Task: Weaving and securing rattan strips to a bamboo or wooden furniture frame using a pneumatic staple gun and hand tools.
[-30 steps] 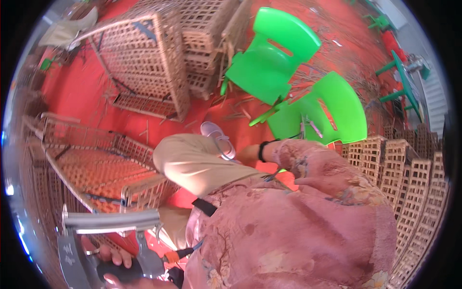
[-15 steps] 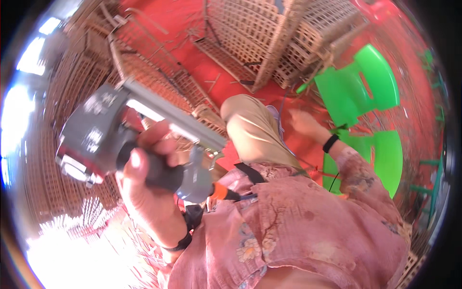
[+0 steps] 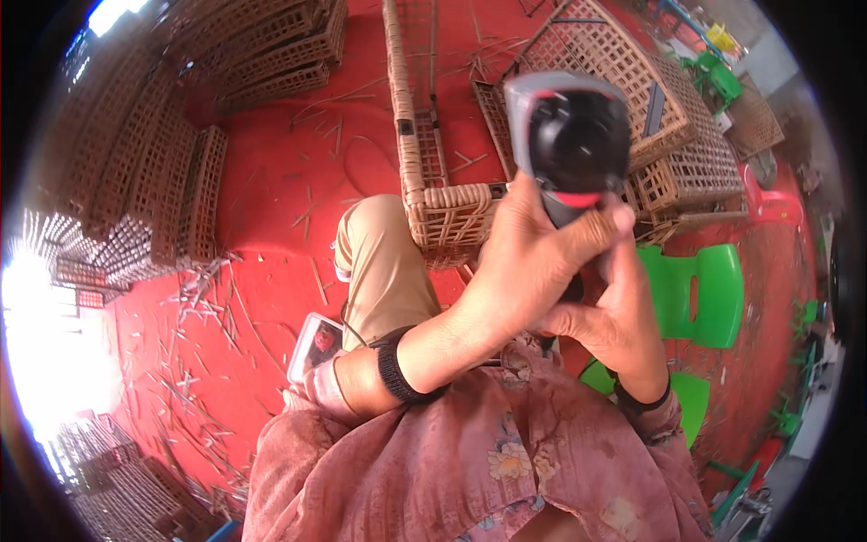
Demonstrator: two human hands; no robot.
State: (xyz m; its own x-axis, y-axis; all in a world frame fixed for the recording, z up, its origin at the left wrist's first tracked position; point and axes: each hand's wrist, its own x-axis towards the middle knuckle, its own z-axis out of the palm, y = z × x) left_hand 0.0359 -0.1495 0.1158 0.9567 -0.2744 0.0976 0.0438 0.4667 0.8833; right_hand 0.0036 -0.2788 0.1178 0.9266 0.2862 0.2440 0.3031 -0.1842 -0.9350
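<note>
A grey and black pneumatic staple gun is held up in front of me, its round black head cap facing upward. My left hand is closed round its handle, just under the head. Lower on the handle, my right hand grips it too, its thumb across the near side. The handle is mostly hidden by my fingers. Beyond my knee stands a woven rattan frame with wrapped edges, partly covered by my left hand and the tool.
Woven rattan pieces are stacked on the left, with more woven panels at the far right. Green plastic chairs stand to my right. Cane scraps litter the red floor. A pale-rimmed tray lies beside my left thigh.
The staple gun has swung from the left to the right of centre and turned head-up. My right hand has come in to join my left on it. My view has shifted.
</note>
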